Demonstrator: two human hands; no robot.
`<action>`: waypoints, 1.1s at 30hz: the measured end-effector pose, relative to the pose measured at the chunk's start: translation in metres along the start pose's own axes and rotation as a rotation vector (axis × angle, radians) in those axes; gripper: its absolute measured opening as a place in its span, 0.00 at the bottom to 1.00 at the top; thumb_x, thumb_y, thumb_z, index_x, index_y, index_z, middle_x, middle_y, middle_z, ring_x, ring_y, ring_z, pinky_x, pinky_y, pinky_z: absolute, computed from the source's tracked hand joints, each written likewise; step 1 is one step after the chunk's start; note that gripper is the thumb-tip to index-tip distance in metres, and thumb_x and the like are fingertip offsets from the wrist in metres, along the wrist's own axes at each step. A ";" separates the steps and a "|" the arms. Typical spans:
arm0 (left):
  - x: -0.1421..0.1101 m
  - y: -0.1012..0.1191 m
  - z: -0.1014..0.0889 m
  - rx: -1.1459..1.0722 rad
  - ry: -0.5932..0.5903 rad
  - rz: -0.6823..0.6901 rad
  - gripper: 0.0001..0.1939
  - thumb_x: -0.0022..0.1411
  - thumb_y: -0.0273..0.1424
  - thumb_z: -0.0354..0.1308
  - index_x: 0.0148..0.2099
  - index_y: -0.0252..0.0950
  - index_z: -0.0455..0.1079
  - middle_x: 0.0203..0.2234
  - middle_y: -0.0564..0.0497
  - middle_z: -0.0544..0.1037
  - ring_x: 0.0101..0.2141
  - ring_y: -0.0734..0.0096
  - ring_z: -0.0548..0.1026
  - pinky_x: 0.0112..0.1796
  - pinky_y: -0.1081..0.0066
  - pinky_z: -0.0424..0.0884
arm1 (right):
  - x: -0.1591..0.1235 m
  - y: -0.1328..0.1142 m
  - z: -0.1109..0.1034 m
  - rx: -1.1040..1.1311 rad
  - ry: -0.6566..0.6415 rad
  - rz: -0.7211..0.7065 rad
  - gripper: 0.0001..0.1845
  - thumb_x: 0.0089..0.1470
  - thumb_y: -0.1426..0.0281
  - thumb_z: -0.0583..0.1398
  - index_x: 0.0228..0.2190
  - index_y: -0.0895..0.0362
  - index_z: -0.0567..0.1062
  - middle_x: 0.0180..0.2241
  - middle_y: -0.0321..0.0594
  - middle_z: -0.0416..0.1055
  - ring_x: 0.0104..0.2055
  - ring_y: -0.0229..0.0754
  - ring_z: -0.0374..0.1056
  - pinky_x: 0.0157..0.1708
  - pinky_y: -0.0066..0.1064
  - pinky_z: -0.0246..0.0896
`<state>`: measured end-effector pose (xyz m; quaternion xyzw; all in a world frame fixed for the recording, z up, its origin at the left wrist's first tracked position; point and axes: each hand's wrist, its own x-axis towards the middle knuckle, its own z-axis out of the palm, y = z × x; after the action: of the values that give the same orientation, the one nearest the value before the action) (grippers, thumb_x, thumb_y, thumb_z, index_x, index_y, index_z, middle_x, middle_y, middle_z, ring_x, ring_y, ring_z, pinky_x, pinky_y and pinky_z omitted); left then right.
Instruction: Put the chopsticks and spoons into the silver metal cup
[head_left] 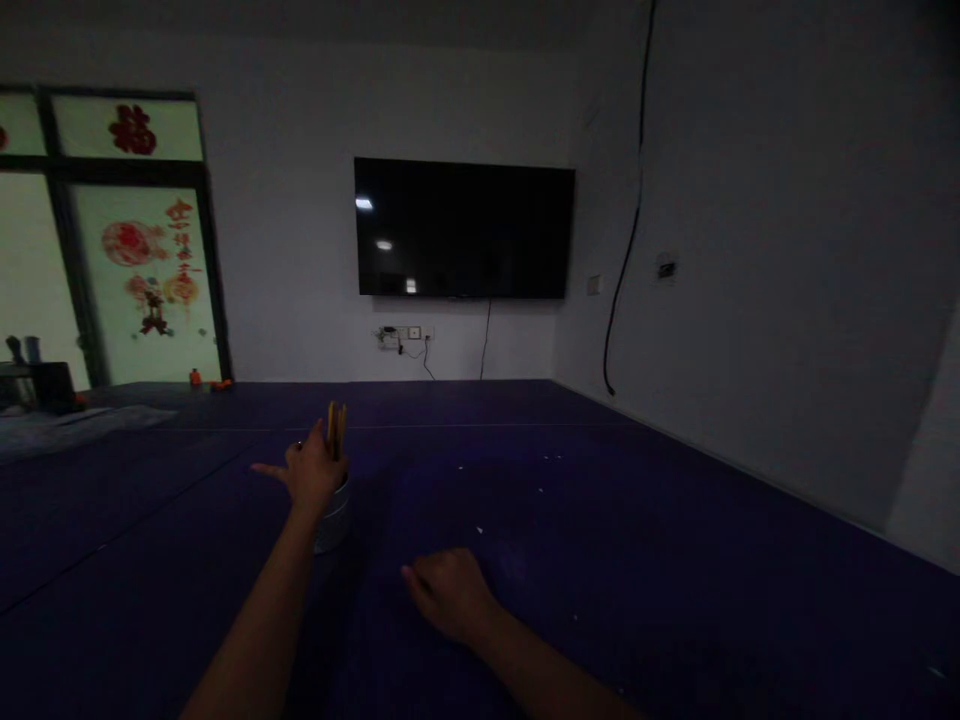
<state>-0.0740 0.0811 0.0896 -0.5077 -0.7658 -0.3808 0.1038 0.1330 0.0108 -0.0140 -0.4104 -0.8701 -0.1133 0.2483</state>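
My left hand point(311, 472) is raised over a small pale cup point(332, 520) that stands on the dark blue floor mat point(615, 560). It holds a few thin yellowish sticks point(337, 428) upright, with the thumb stretched out to the left. A ring shows on one finger. My right hand point(448, 592) rests knuckles up on the mat, right of the cup, fingers curled under; whether anything is in it is hidden. The room is dim.
A black wall-mounted screen point(465, 230) hangs ahead above a wall socket point(405, 335). A glass door with red decorations point(142, 270) is at the left. A black cable point(634, 220) runs down the right wall. Small white specks point(480, 530) lie on the mat.
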 end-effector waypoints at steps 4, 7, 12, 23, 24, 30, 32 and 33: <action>0.002 -0.001 0.001 -0.032 -0.060 0.027 0.34 0.51 0.32 0.55 0.60 0.42 0.50 0.46 0.42 0.72 0.50 0.48 0.64 0.50 0.35 0.37 | 0.000 -0.001 -0.001 0.007 -0.007 -0.006 0.21 0.59 0.64 0.48 0.22 0.57 0.73 0.23 0.37 0.74 0.23 0.36 0.68 0.21 0.25 0.48; 0.002 -0.001 0.000 -0.120 -0.102 0.047 0.31 0.52 0.30 0.54 0.59 0.41 0.52 0.46 0.43 0.73 0.48 0.51 0.68 0.52 0.39 0.40 | 0.000 -0.002 -0.002 0.004 -0.005 -0.011 0.21 0.59 0.65 0.47 0.22 0.57 0.72 0.23 0.37 0.74 0.24 0.36 0.68 0.21 0.26 0.48; 0.005 -0.001 0.002 -0.166 -0.116 0.069 0.26 0.54 0.29 0.51 0.56 0.36 0.55 0.45 0.42 0.73 0.48 0.55 0.69 0.54 0.44 0.44 | 0.000 -0.003 -0.002 0.004 -0.006 -0.010 0.20 0.59 0.65 0.47 0.22 0.57 0.72 0.24 0.37 0.74 0.24 0.36 0.69 0.22 0.26 0.48; 0.013 -0.004 0.007 -0.281 -0.089 0.038 0.16 0.62 0.37 0.40 0.45 0.36 0.64 0.43 0.39 0.73 0.51 0.50 0.65 0.52 0.38 0.33 | 0.000 -0.002 -0.002 -0.004 -0.016 -0.013 0.21 0.59 0.65 0.47 0.22 0.58 0.73 0.23 0.38 0.74 0.23 0.35 0.68 0.23 0.25 0.50; 0.013 -0.004 0.008 -0.307 -0.084 0.034 0.16 0.62 0.37 0.40 0.44 0.37 0.65 0.43 0.41 0.73 0.51 0.50 0.64 0.52 0.38 0.33 | 0.000 -0.002 -0.002 -0.004 -0.017 -0.015 0.21 0.59 0.65 0.47 0.22 0.58 0.73 0.23 0.38 0.74 0.23 0.35 0.68 0.23 0.25 0.50; 0.017 -0.005 0.006 -0.503 -0.034 0.018 0.19 0.62 0.39 0.41 0.50 0.40 0.64 0.47 0.42 0.70 0.53 0.51 0.62 0.51 0.37 0.31 | 0.000 -0.002 -0.004 -0.014 -0.043 -0.013 0.21 0.59 0.64 0.48 0.23 0.57 0.73 0.23 0.38 0.75 0.23 0.35 0.68 0.22 0.24 0.48; 0.019 -0.006 0.004 -0.567 0.002 0.036 0.19 0.61 0.39 0.42 0.51 0.41 0.65 0.46 0.44 0.71 0.50 0.52 0.65 0.52 0.38 0.34 | 0.000 -0.002 -0.004 -0.020 -0.050 -0.019 0.21 0.59 0.64 0.48 0.23 0.57 0.73 0.24 0.37 0.75 0.23 0.35 0.68 0.22 0.24 0.48; 0.021 -0.007 0.003 -0.594 0.028 0.045 0.19 0.61 0.39 0.43 0.50 0.41 0.65 0.44 0.44 0.72 0.48 0.54 0.67 0.52 0.39 0.37 | 0.000 -0.002 -0.004 -0.025 -0.051 -0.021 0.21 0.59 0.64 0.48 0.23 0.57 0.73 0.24 0.37 0.75 0.23 0.35 0.68 0.22 0.25 0.48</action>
<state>-0.0888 0.0959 0.0957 -0.5273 -0.6080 -0.5927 -0.0305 0.1331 0.0081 -0.0111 -0.4070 -0.8790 -0.1161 0.2196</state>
